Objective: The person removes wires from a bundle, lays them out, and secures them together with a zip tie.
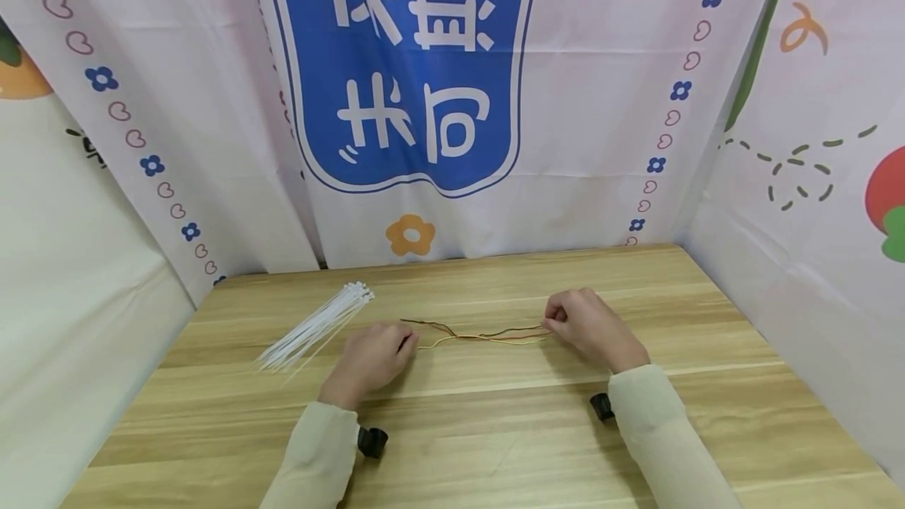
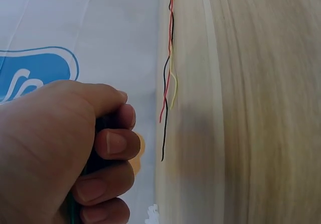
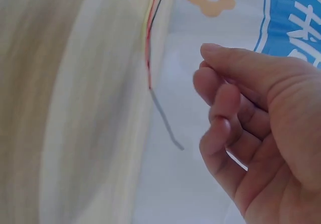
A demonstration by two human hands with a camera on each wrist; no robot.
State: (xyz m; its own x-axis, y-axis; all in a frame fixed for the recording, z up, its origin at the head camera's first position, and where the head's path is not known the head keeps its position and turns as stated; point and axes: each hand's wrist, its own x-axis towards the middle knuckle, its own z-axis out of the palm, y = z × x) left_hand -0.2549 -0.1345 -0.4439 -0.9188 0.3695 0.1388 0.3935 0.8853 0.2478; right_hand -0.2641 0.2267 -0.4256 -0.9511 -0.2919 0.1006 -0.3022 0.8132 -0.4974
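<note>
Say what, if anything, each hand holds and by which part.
Left hand: a mostly hidden dark object, gripped part unclear. Right hand: nothing visible.

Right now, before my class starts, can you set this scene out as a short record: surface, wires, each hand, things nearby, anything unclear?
Surface: wood-grain table
Wires: red, black and yellow, loosely crossing between the hands
Left hand: fingers curled around a dark object
Right hand: thumb and fingers bent, near wire ends, nothing visible between them
Nearby: white cable ties, bundled, left of the left hand
Backdrop: printed cloth
Unclear: what the dark object is
</note>
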